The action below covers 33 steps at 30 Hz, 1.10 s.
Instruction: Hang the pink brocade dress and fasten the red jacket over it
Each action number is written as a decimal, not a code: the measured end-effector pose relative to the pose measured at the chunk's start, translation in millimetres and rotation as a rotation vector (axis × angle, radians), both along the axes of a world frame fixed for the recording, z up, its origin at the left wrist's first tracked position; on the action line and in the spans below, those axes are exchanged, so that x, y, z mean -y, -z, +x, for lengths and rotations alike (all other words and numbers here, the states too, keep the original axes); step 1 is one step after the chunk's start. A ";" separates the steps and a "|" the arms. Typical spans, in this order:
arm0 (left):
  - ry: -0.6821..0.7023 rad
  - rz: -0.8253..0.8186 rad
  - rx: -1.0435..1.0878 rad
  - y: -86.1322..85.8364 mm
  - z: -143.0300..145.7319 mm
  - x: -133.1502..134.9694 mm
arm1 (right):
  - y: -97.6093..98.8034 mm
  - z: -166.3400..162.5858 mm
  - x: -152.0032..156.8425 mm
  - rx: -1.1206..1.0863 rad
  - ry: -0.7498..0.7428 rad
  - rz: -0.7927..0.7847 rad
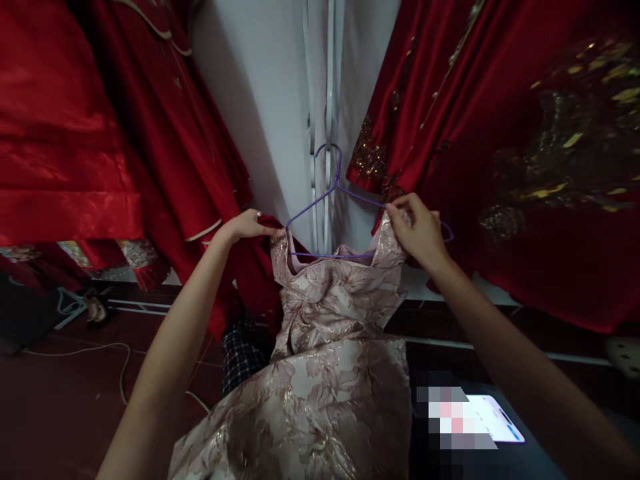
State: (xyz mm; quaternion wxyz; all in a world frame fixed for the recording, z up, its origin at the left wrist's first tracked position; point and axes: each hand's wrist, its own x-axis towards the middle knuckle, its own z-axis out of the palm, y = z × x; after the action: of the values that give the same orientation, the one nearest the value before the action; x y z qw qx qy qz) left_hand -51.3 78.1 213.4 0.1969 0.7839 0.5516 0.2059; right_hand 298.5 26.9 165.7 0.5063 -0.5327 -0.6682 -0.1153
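A pale pink dress [340, 300] with a shiny gold floral pattern hangs on a purple wire hanger [325, 195]. The hanger's hook sits at a white metal rail or pole in the middle of the view. My left hand [250, 225] pinches the dress's left shoulder strap near the hanger's end. At the other side, my right hand [416, 230] grips the right strap, and the hanger's tip sticks out beyond my fingers. The skirt spreads down toward me, its lower end out of view.
Red garments [170, 120] hang on the left, and red gold-embroidered gowns [500, 200] on the right. A lit phone [493, 419], partly blurred out, lies at lower right. On the dark floor are a cable [123, 373] and a shoe [96, 311] beside a rack foot.
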 end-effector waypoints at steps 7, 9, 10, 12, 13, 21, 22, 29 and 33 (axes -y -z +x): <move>-0.122 0.353 0.092 -12.3 24.3 -23.8 | -1.7 -2.1 1.4 -0.019 -0.033 0.000; -0.171 0.463 0.122 -10.7 45.0 -22.7 | -0.2 -7.1 2.6 -0.021 -0.037 -0.010; -0.149 0.517 0.138 -8.5 57.2 -17.6 | 0.2 -9.2 3.6 -0.025 -0.038 -0.018; -0.058 0.596 0.114 -3.6 80.8 -0.9 | -0.7 -10.1 5.5 -0.044 -0.051 -0.042; -0.036 0.608 0.064 -2.1 90.1 8.4 | -2.5 -8.3 5.6 -0.057 -0.070 -0.063; 0.047 0.400 -0.332 -21.6 81.2 2.4 | -46.0 18.9 -34.2 0.077 -0.366 -0.802; 0.061 0.353 -0.310 -21.2 76.8 -4.1 | -49.5 15.1 -41.1 0.110 -0.442 -0.948; 0.148 0.204 0.116 -8.2 60.5 -18.4 | -48.1 -53.1 -73.5 0.209 -0.852 -1.350; 0.191 0.173 0.283 -8.4 56.0 -17.7 | -47.4 -75.0 -82.9 0.108 -1.032 -1.290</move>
State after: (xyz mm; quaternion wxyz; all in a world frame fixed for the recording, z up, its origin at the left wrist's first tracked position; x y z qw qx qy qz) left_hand 4.7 95.8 221.8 0.2232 0.8098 0.4218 0.3412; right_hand 223.6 109.8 213.2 0.0576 -0.3389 -0.7870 0.5124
